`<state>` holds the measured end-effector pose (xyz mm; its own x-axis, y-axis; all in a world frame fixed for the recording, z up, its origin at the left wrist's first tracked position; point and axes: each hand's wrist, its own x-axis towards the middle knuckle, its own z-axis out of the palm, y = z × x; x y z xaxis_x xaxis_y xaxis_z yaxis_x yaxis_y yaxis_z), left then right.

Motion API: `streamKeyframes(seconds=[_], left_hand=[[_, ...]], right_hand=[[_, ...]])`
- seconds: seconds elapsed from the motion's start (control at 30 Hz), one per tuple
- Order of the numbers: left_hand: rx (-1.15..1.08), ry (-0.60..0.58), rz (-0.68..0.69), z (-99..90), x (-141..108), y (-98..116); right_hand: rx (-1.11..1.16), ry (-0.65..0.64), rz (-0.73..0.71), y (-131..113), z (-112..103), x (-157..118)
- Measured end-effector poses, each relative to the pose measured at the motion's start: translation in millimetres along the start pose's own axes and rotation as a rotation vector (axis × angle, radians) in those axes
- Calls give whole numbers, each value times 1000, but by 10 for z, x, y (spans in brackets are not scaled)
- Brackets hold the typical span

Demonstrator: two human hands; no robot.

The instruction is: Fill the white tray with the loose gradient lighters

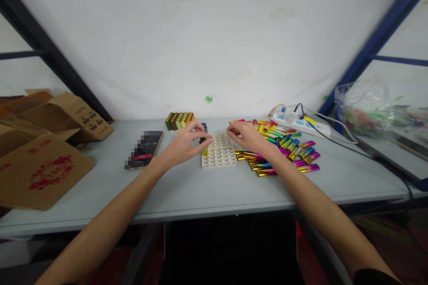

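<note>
Forearms (115, 211) reach over the table (187, 189); left hand (187, 143), fingertips narrowly spaced, and right hand (249, 136), fingers curled, flank the pale holed tray (219, 154); whether either grips anything cannot be told; multicoloured shiny tubes (296, 151) lie at right

Prob. assy workshop: bench (183, 196) w/ holed tray (219, 158), shiny tubes (294, 144), pwr strip (302, 125), cardbd cartons (47, 178)

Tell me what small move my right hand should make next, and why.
Probably reach your right hand to the shiny coloured pieces beside the white tray and take one: most of the tray's holes look unfilled, and nothing clearly shows in that hand.
</note>
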<state>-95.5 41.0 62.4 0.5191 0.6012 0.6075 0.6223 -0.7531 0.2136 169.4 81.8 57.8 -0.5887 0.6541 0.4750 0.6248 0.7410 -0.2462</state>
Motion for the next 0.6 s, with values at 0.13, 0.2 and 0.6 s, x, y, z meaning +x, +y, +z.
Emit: streamKeyframes(seconds=[0.13,0.2,0.6], left_hand=[[33,68,-45,24,-8,-8],[44,92,-62,32,-16,-24],[-39,-214,-209,-65,-49,-146]], right_hand=[[4,-43,57,126,-201,2],[11,-95,87,232,-324,32],[61,-563,12,893,-459,-51]])
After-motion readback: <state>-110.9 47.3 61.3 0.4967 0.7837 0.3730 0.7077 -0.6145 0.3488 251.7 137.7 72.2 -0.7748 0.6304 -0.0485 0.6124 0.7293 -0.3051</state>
